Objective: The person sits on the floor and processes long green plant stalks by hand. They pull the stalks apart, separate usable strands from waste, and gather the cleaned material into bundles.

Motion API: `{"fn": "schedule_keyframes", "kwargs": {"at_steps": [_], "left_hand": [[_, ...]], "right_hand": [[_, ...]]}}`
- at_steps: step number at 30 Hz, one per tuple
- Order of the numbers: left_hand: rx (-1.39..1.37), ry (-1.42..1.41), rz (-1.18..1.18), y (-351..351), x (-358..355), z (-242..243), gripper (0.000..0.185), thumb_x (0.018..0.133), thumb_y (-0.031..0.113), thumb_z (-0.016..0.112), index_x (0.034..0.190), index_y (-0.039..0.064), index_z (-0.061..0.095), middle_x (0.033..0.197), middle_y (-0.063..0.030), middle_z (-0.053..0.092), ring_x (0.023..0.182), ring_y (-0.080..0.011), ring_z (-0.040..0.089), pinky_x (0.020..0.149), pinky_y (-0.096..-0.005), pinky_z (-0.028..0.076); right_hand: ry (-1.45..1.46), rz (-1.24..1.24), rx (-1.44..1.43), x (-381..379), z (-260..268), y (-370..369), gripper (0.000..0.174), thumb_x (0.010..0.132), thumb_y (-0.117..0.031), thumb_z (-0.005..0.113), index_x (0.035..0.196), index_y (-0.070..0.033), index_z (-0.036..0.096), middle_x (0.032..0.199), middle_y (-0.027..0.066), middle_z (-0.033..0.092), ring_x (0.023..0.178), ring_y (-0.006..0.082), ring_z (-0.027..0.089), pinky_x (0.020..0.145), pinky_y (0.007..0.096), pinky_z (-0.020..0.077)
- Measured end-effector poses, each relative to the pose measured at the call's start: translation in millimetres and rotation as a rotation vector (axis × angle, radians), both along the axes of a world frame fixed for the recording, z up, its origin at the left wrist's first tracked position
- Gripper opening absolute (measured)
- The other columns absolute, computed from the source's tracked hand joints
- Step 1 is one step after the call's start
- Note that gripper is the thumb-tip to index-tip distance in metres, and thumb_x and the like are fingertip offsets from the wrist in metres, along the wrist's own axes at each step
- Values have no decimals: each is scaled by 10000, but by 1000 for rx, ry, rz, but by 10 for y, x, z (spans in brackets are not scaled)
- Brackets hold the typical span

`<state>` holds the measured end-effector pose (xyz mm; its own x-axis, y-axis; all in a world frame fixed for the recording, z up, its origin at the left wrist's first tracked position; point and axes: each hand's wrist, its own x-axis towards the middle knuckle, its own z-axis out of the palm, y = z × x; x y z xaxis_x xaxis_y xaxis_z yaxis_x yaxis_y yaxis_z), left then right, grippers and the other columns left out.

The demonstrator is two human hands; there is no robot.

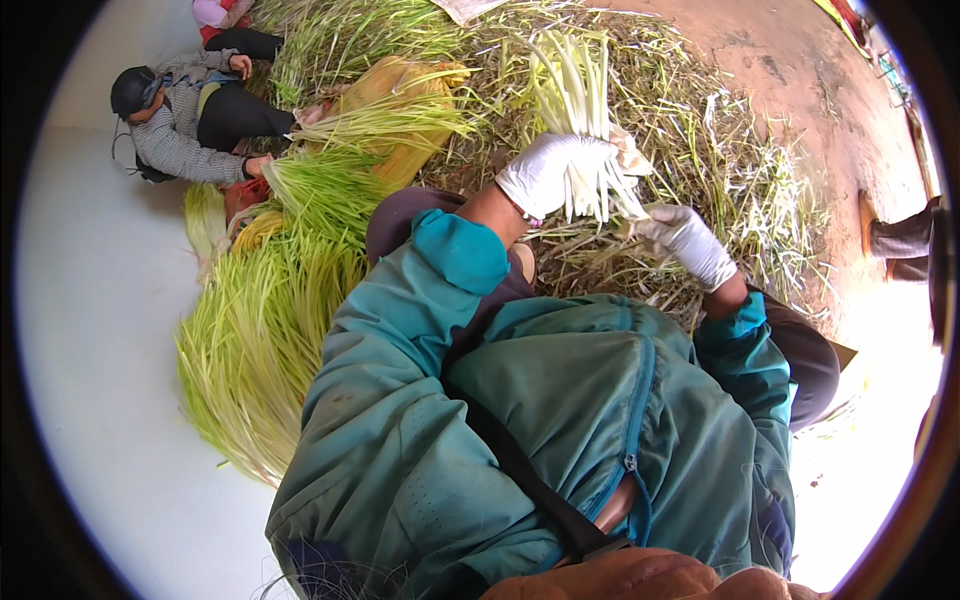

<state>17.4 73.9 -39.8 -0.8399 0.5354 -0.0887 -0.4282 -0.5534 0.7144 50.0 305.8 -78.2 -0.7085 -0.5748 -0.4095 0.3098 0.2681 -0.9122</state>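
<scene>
My left hand (559, 166), in a white glove, is closed around a bundle of pale leafy stalks (589, 90). The white lower ends of the stalks stick out below my fist, and the green part points away from me. At the right, my right hand (682, 236), gloved too, has its fingertips together at a stalk end or a strip of peeled leaf; which one I cannot tell. Under both hands lies a thick litter of loose leaves and stalk scraps (697, 157).
A large heap of long green stalks (262, 337) lies to my left by the white wall (105, 300). A yellow sack (405, 135) lies beyond it. A person in a dark cap (180, 120) sits at the upper left holding stalks, with another person behind. Someone's legs (907, 236) show at the right edge.
</scene>
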Motion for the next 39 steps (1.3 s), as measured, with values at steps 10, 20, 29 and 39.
{"fn": "schedule_keyframes", "kwargs": {"at_steps": [10,20,29,39], "left_hand": [[146,-100,-43,-370,21,293,246,826,164,584,1019,17,546,786,-82,579,674,-244,613,641,-442,505],[164,-168,-92,-271,104,454,331,817,225,607,1047,16,493,690,-54,510,604,-193,571,525,-367,502],[480,-43,-63,-658,-71,860,360,883,146,497,1215,31,418,608,2,532,375,-70,472,341,-203,459],[339,-365,206,-551,-170,360,277,854,135,575,1105,48,497,613,12,529,456,-110,510,400,-254,433]], "right_hand": [[748,-353,1223,-507,-692,1754,500,767,-169,672,1245,-120,534,1061,134,635,915,266,627,808,360,496],[637,-245,442,-524,-2,590,321,851,-179,600,1154,-74,608,1111,131,627,1022,259,597,887,309,443],[-81,-511,238,-827,-1592,1393,364,858,-168,613,1159,32,572,963,100,648,707,119,632,639,228,520],[454,-338,487,-734,-2629,432,269,809,-209,616,992,-17,658,845,171,669,769,304,644,726,364,499]]}}
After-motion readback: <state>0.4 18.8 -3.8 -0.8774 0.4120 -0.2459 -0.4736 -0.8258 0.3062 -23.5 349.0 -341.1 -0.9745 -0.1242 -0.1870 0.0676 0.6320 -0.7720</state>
